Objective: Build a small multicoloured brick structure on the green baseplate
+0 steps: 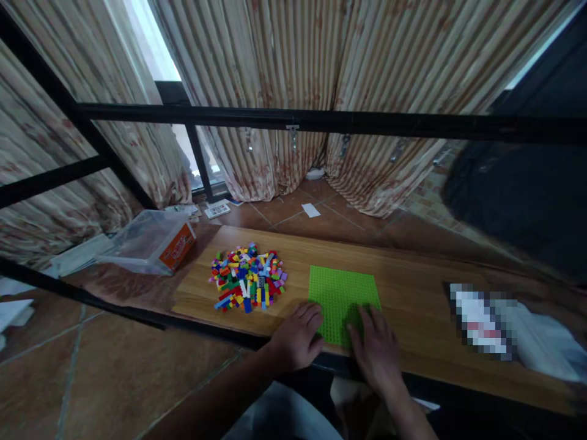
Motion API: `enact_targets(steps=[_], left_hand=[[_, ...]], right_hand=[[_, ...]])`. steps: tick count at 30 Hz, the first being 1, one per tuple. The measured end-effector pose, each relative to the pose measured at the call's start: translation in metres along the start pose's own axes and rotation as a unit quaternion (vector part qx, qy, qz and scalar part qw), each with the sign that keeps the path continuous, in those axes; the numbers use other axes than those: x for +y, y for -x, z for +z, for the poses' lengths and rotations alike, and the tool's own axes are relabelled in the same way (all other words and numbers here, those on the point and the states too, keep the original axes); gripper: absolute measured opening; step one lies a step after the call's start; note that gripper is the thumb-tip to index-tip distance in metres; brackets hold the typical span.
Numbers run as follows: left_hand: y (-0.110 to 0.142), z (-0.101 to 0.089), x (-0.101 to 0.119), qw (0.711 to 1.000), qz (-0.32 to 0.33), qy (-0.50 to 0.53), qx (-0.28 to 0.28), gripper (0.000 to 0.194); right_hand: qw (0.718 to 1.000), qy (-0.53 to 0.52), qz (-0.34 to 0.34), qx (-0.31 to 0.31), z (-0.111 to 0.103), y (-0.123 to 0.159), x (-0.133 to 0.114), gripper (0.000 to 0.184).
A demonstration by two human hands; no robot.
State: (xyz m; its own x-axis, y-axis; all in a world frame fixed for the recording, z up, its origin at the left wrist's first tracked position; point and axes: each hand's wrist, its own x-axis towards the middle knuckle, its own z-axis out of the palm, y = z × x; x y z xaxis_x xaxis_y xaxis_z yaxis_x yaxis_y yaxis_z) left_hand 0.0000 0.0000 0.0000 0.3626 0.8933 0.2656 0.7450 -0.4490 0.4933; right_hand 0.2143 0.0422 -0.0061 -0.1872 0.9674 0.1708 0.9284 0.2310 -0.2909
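Note:
A green studded baseplate (pixel 342 293) lies flat on the wooden table (pixel 413 293), near its front edge. My left hand (pixel 298 336) rests at the plate's near left corner, fingers loosely curled on its edge. My right hand (pixel 376 348) lies open and flat on the plate's near right part, fingers stretched forward. To the left of the plate sits a pile of small coloured bricks (pixel 247 278), a hand's width from my left hand. Neither hand holds a brick.
A clear plastic box with an orange label (pixel 153 241) lies tipped at the table's left end. A white cloth or paper (pixel 532 336) lies on the right. A black metal frame (pixel 321 122) crosses in front of striped curtains; a tiled floor lies below.

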Motion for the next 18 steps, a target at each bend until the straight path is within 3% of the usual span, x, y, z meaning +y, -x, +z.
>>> enact_targets(steps=[4, 10, 14, 18], left_hand=[[0.004, 0.001, 0.001, 0.999, -0.007, 0.025, 0.022, 0.04], [0.003, 0.001, 0.004, 0.997, -0.009, 0.047, 0.056, 0.039], [0.018, -0.012, 0.004, 0.984, -0.059, 0.035, 0.165, 0.035], [0.043, -0.046, -0.012, 0.943, -0.178, -0.035, 0.278, 0.033]], right_hand=[[0.998, 0.062, -0.005, -0.002, 0.014, 0.007, -0.012, 0.059], [0.997, 0.075, -0.022, 0.012, 0.021, 0.01, 0.0, 0.066], [0.997, 0.068, -0.032, 0.032, 0.025, 0.008, 0.005, 0.068], [0.998, 0.056, -0.028, 0.023, 0.024, 0.0, 0.001, 0.066]])
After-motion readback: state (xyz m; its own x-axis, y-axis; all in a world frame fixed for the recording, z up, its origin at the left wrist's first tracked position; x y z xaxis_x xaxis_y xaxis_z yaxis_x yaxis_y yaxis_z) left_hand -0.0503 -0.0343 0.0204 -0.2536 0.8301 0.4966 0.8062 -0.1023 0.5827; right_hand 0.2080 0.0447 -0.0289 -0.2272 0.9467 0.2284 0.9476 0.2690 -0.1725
